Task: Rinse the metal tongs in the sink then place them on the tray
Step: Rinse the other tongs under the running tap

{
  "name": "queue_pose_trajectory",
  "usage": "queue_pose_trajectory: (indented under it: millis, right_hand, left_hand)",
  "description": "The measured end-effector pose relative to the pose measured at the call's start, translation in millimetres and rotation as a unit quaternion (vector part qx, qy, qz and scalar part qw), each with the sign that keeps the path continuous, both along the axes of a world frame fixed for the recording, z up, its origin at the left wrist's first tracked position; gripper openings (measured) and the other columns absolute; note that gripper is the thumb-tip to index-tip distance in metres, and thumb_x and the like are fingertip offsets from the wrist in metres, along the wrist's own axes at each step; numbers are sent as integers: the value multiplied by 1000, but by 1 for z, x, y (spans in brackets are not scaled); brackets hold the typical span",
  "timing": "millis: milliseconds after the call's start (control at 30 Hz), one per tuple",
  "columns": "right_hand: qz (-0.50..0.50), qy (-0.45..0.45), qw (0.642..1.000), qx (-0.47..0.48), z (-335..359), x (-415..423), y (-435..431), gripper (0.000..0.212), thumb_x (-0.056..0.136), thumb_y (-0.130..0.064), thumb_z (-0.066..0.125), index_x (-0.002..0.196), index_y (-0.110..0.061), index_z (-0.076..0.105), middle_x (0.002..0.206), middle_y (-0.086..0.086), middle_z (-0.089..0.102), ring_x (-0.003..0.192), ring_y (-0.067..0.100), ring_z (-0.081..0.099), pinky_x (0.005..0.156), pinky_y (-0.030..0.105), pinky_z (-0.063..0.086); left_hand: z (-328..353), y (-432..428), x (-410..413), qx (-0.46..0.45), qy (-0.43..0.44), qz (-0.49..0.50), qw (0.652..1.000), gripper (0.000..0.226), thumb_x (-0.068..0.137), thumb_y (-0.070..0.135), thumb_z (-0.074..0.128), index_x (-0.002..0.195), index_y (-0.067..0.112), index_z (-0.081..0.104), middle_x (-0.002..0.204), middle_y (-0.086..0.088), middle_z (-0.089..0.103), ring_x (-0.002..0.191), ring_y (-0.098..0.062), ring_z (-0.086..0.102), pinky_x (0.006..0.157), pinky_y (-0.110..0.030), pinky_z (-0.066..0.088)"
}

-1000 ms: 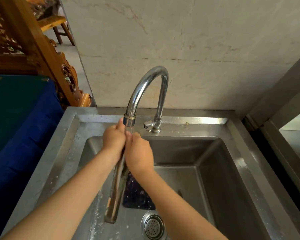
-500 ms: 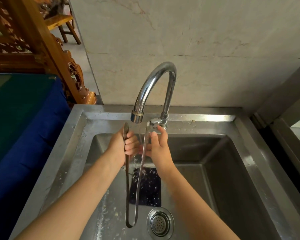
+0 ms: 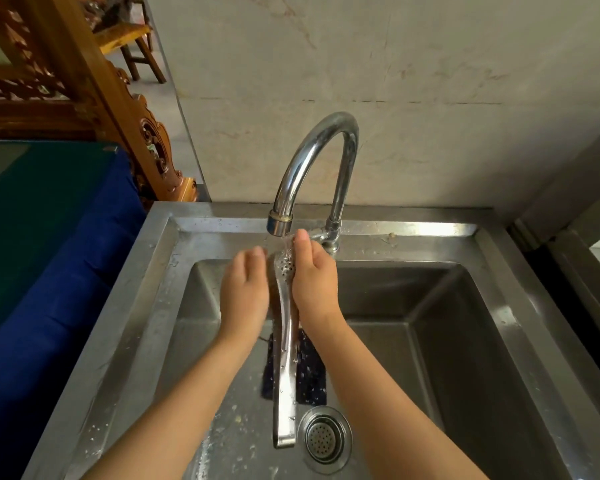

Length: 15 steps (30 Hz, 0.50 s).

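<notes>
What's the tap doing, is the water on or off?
On: water runs from the faucet spout onto the holed tip of the tongs.

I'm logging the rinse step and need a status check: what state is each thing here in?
faucet: running, water leaving the spout.
metal tongs: arms together, perforated head up under the stream.
right hand: holds the tongs' head.
left hand: fingers straight, beside the tongs.
drain strainer: in place.
sink: wet, not filled.

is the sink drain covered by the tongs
No, the drain shows whole, and the lower end of the tongs hangs just to its left.
</notes>
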State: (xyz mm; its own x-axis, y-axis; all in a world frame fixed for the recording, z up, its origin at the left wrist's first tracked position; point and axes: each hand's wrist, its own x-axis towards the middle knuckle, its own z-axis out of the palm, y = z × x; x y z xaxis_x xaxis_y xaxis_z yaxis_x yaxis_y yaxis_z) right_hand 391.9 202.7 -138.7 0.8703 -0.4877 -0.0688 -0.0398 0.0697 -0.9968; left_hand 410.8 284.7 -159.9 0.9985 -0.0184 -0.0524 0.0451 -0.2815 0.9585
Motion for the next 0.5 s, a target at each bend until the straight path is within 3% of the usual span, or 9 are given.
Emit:
queue_pose_trajectory:
  millis: [67,133,233,333,433,500]
  right_hand:
    - [-3,8,1000,1,3,5,2,42,99,-35,36,66,-11,47,57,5,42,55,16,39,55,29,35]
    - [21,26,999,-17,5,6,3,45,100,-34,34,65,-9,49,58,7,47,58,20,45,58,32,39]
    - [64,42,991,-113,3,2,7,43,100,-34,34,70,-10,55,59,-1,54,54,11,51,54,23,42]
    - [55,61,977,-197,-3,-2,12,44,100,-35,34,75,-7,58,61,-1,56,55,9,53,54,24,43]
    - [12,45,980,-193,-2,0,6,45,100,-35,35,64,-13,50,53,-2,49,48,8,45,50,24,37]
    - [3,46,987,-154,-1,5,-1,43,100,-33,36,67,-8,51,57,1,50,51,11,45,55,28,39]
  left_hand:
    - [7,-4,-7,97,-120,-16,988,17,92,42,41,89,29,51,94,8,47,84,-8,47,66,-12,34]
    - [12,-8,-6,152,-147,-16,977,20,92,39,43,87,20,50,88,4,46,79,-12,46,61,-12,33]
    - [19,-9,8,53,-60,-28,996,28,97,33,39,79,19,54,72,-2,58,69,-17,56,62,-28,45]
    - [22,-13,13,-27,16,-7,999,40,98,34,39,66,22,59,65,-3,60,65,-16,57,65,-32,47]
    - [15,-19,1,-5,-16,5,1000,40,97,39,38,69,21,58,63,-3,61,62,-18,59,58,-31,46]
    - [9,-20,-9,34,-40,-4,999,38,97,38,38,70,18,55,62,-1,58,62,-18,57,54,-24,43]
